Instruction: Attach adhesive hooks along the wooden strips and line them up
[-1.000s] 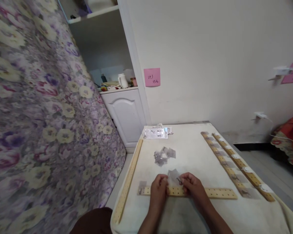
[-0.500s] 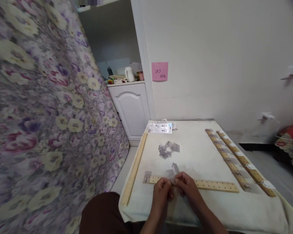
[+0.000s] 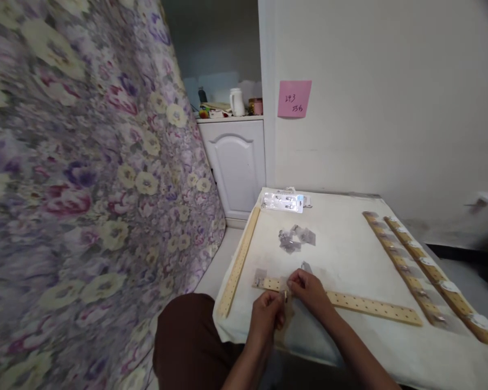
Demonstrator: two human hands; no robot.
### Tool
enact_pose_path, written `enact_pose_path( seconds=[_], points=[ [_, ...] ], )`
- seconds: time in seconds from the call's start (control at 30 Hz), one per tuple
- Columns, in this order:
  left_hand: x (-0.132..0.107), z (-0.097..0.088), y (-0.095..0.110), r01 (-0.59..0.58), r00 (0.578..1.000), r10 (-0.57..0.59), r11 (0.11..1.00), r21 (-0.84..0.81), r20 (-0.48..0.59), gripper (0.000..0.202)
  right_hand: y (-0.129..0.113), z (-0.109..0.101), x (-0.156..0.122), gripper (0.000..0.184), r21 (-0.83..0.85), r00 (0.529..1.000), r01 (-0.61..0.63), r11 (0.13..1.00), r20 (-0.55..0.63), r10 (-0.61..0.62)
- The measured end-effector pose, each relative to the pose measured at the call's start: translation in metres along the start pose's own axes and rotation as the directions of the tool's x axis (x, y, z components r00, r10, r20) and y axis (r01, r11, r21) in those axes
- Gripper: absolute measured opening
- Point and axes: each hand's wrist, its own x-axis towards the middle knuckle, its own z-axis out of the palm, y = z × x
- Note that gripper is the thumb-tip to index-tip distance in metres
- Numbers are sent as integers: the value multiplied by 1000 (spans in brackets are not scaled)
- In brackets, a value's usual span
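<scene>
My left hand (image 3: pixel 266 313) is closed in a pinch on a small, shiny metal piece (image 3: pixel 286 296), too small to name. Just above and to the right, my right hand (image 3: pixel 309 288) pinches with thumb and forefinger; what is between them cannot be made out. Behind its knuckles shows a greyish clear plastic piece (image 3: pixel 306 266), partly hidden. Both hands are over a pale wooden strip with rows of holes (image 3: pixel 372 305), lying crosswise. At the strip's left end sits a small clear packet (image 3: pixel 261 275) with something metallic by it.
Beyond the hands lies a pile of small clear packets (image 3: pixel 289 241). A blister pack (image 3: pixel 282 202) is at the table's far edge. Another holed strip (image 3: pixel 239 260) runs along the left side. Two strips bearing packets (image 3: pixel 402 265) and white round pieces (image 3: pixel 449 286) lie at the right.
My hands have come slightly apart, the right one now higher than the left. The small metal piece shows at the left fingertips. The camera view has turned a little left and down.
</scene>
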Motion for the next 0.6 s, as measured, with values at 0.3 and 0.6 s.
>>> enact_pose_path(
  seconds=[0.3,0.6],
  points=[
    [11,3,-5,54,994,-57,998,-40,-94,24,1,8,26,8,-155,1000,-28,987,8,29],
    [9,6,-4,78,992,-82,996,-44,-97,27,9,11,32,7,-162,998,-32,986,48,40]
  ],
)
